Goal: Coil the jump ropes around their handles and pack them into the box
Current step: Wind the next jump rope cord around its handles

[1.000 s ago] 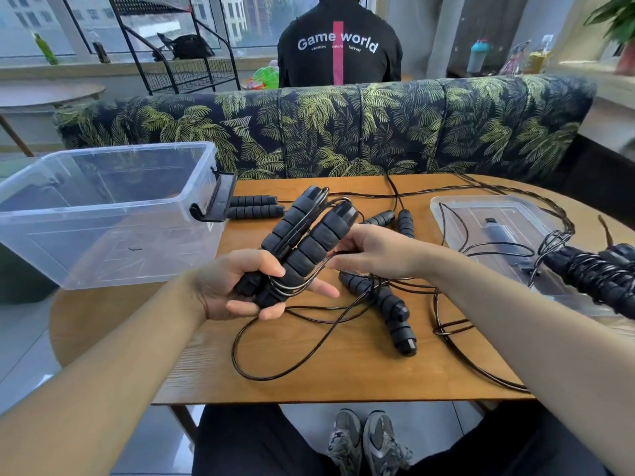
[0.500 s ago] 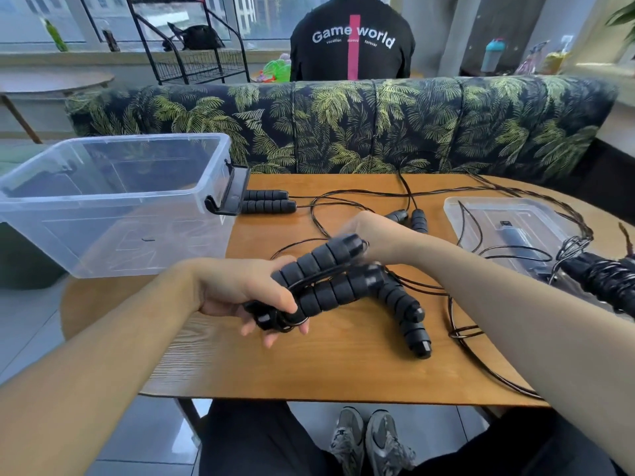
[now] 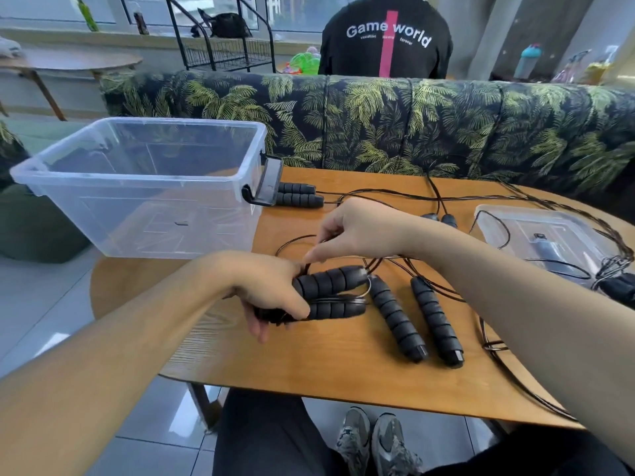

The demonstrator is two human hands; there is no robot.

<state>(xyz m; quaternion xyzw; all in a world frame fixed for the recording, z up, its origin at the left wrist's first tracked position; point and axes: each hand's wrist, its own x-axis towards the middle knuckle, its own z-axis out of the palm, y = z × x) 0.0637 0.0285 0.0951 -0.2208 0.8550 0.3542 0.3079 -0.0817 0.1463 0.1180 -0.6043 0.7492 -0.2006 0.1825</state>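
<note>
My left hand (image 3: 271, 290) grips a pair of black ribbed jump-rope handles (image 3: 331, 293) held side by side just above the wooden table (image 3: 309, 359). Thin black rope is partly wound around them. My right hand (image 3: 354, 231) hovers right above the handles and pinches the thin rope (image 3: 292, 240) between thumb and fingers. Two more black handles (image 3: 417, 317) lie loose to the right, their rope spread over the table. The clear plastic box (image 3: 144, 187) stands open at the table's left, with nothing visible inside.
Another handle pair (image 3: 299, 195) lies beside the box's black latch. The clear lid (image 3: 546, 238) rests at the right under tangled rope, next to a coiled rope bundle (image 3: 622, 290). A leaf-print sofa back (image 3: 378, 118) borders the table; a person in black sits beyond it.
The handle pair has dropped from a raised, tilted pose to lie nearly level near the table. My right hand has left the handle tips and lifted above them, pinching the rope.
</note>
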